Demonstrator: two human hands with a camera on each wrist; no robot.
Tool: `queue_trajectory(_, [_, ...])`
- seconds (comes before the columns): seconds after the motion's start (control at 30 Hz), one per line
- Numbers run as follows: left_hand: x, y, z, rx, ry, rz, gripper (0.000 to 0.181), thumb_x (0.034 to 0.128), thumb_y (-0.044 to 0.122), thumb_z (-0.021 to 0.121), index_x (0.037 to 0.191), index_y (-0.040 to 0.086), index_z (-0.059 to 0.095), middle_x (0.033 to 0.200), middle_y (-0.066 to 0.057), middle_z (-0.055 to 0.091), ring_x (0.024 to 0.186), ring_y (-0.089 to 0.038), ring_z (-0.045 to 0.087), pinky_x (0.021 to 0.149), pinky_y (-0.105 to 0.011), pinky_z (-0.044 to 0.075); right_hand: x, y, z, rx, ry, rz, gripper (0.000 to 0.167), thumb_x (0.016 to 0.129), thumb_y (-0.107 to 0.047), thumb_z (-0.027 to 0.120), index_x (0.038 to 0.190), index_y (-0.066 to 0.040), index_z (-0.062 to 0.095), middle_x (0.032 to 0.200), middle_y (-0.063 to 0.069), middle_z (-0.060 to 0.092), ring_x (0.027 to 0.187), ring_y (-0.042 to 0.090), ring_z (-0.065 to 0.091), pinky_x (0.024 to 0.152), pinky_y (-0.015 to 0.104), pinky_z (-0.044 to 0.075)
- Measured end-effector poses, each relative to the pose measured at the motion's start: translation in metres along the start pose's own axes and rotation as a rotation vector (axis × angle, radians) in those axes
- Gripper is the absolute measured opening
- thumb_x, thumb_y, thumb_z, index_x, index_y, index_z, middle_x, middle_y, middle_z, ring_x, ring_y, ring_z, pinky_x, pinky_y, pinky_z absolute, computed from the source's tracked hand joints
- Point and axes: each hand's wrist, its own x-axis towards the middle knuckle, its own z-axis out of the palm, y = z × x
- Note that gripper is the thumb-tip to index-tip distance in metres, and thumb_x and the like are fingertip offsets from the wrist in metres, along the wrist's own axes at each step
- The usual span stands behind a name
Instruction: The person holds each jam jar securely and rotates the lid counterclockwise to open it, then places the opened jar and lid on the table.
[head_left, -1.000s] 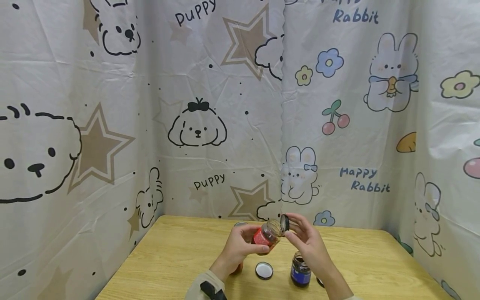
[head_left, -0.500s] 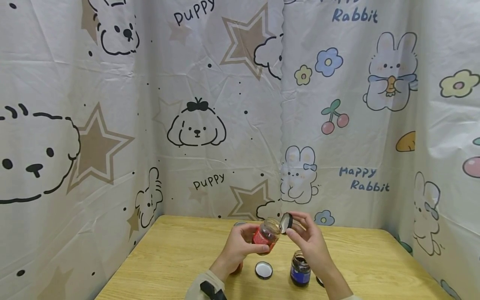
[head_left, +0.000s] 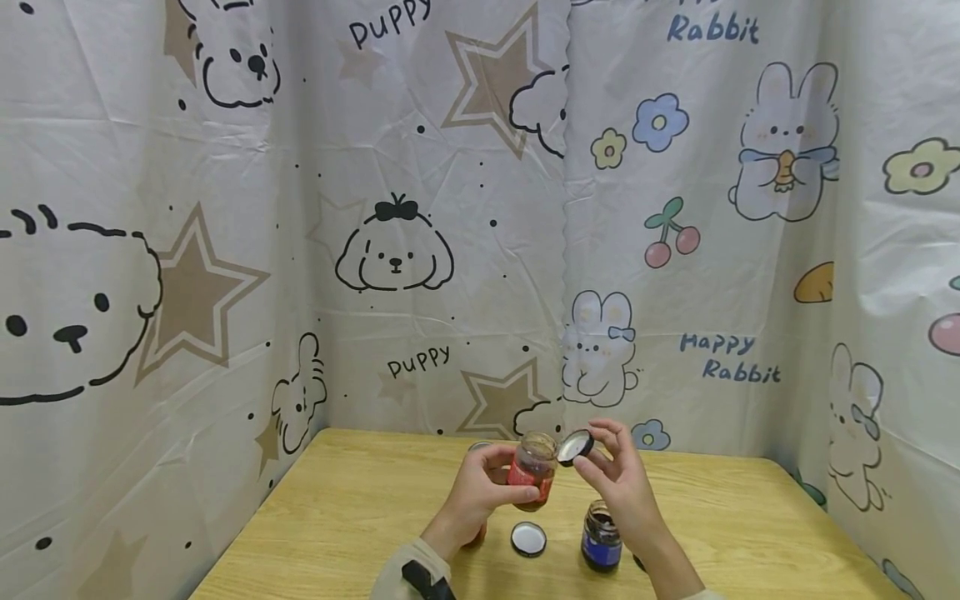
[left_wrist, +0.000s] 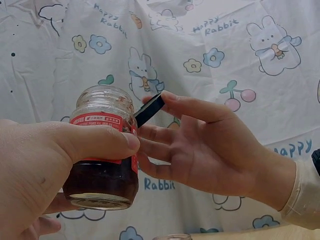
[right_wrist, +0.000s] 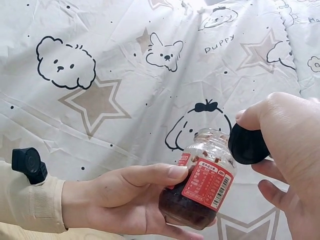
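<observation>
My left hand (head_left: 480, 492) grips a glass jar (head_left: 534, 473) with a red label and dark contents, held above the table with its mouth uncovered. In the left wrist view the jar (left_wrist: 100, 180) stands nearly upright, thumb across its label. My right hand (head_left: 618, 479) pinches a black lid (head_left: 575, 448) between thumb and fingers, just right of the jar's mouth. The lid's pale inner side faces the head camera. In the right wrist view the black top of the lid (right_wrist: 247, 144) shows close beside the jar's rim.
On the wooden table (head_left: 330, 517) an uncovered jar with a blue label (head_left: 602, 540) stands below my right hand. A lid (head_left: 528, 540) lies with its white inside up. Another dark lid (head_left: 640, 563) is partly behind my right wrist. Patterned curtains (head_left: 405, 333) enclose the table.
The lid has moved slightly right, away from the jar's mouth, and turned so more of its inside shows. The red-labelled jar has tipped from a slant to nearly upright.
</observation>
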Motion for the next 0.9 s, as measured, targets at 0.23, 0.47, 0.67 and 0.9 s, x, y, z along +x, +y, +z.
queue_trajectory(0.23, [-0.0006, 0.0010, 0.0007, -0.018, 0.016, 0.001, 0.049, 0.0800, 0.002, 0.089, 0.123, -0.006, 0.066, 0.116, -0.016, 0.071, 0.096, -0.030, 0.073, 0.081, -0.041, 0.061, 0.0007, 0.0017, 0.0034, 0.022, -0.013, -0.033, 0.041, 0.101, -0.001, 0.062, 0.137, 0.003, 0.043, 0.141, 0.023, 0.043, 0.125, 0.023, 0.059, 0.097, 0.032, 0.051])
queue_trajectory(0.47, [-0.0003, 0.0016, 0.0017, -0.025, 0.054, -0.006, 0.046, 0.0794, -0.002, 0.087, 0.119, -0.005, 0.064, 0.115, -0.016, 0.070, 0.099, -0.030, 0.071, 0.084, -0.040, 0.060, 0.0002, 0.0009, 0.0058, 0.054, -0.001, 0.013, 0.039, 0.096, 0.004, 0.065, 0.126, 0.007, 0.040, 0.141, 0.025, 0.039, 0.117, 0.023, 0.061, 0.092, 0.030, 0.055])
queue_trajectory(0.67, [0.0001, 0.0004, 0.0017, -0.007, 0.071, -0.008, 0.045, 0.0789, -0.002, 0.087, 0.117, -0.004, 0.064, 0.115, -0.015, 0.070, 0.098, -0.029, 0.072, 0.084, -0.040, 0.060, 0.0007, 0.0038, 0.0038, 0.071, -0.036, 0.020, 0.047, 0.095, 0.006, 0.066, 0.133, 0.005, 0.039, 0.137, 0.027, 0.040, 0.114, 0.021, 0.063, 0.090, 0.030, 0.056])
queue_trajectory(0.9, [-0.0001, -0.0008, 0.0022, 0.010, 0.078, -0.003, 0.043, 0.0786, 0.000, 0.088, 0.114, -0.002, 0.064, 0.114, -0.014, 0.069, 0.097, -0.031, 0.072, 0.083, -0.041, 0.060, 0.0025, 0.0062, -0.0011, 0.045, -0.108, 0.022, 0.065, 0.095, 0.004, 0.068, 0.151, 0.000, 0.036, 0.132, 0.026, 0.039, 0.111, 0.021, 0.064, 0.088, 0.031, 0.056])
